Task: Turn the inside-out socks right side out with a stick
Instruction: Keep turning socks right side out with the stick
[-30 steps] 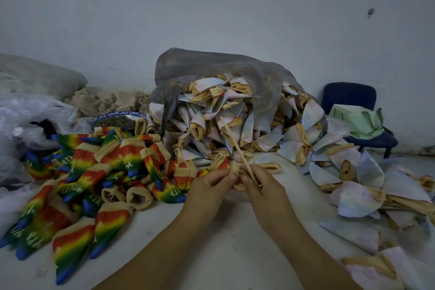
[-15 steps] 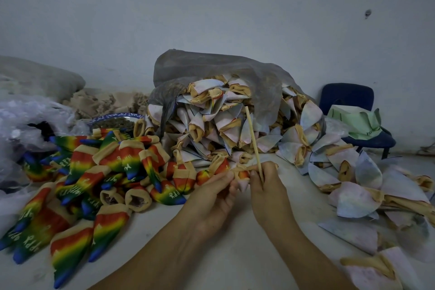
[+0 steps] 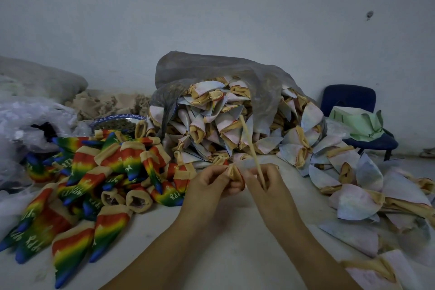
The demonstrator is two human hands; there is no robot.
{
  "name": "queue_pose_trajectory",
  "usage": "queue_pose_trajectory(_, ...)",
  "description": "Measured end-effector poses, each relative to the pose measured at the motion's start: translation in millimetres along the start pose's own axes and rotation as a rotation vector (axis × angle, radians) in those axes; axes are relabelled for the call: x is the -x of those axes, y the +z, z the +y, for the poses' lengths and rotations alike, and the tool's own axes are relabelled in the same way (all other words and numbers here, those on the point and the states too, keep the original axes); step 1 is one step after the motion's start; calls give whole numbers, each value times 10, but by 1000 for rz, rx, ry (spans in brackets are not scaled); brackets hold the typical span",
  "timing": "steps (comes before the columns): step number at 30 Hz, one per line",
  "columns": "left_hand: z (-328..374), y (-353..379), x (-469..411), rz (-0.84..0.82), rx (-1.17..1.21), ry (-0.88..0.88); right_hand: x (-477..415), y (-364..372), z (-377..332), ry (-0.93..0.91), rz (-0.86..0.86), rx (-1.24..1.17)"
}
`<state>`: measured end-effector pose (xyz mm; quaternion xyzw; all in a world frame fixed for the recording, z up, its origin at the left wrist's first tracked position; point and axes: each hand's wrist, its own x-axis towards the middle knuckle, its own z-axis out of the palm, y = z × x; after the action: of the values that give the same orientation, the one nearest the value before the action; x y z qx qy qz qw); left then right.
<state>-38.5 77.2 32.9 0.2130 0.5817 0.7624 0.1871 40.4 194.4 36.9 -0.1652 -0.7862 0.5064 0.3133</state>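
Inside-out sock (image 3: 234, 172) in a pinch between left hand (image 3: 207, 186) and right hand (image 3: 266, 186), stick (image 3: 250, 146) also in right-hand grip.

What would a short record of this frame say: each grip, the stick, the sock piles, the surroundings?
left grip: pinches the cuff of a sock
right grip: holds the stick, fingers at the same cuff
stick: tilted, top end up over the pale socks
rainbow socks: heap on the left of the surface
pale socks: spill from a grey bag and spread right
background: blue chair on the right, bowl behind the rainbow heap
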Motion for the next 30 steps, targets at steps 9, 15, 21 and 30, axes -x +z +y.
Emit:
queue_pose_trajectory(9, -20, 24, -19, 25, -60, 44, 19, 69, 35, -332, 43, 504)
queue_pose_trajectory(15, -45, 34, -26, 36, -253, 83, 37, 50, -40, -355, 102, 635)
queue_pose_trajectory(21, -23, 6, -41, 72, -343, 181, 84, 109, -151, -551, 110, 653)
queue_pose_trajectory(30, -30, 11, 6, 45, -362, 167, 40, 39, -55, -534, 195, 643)
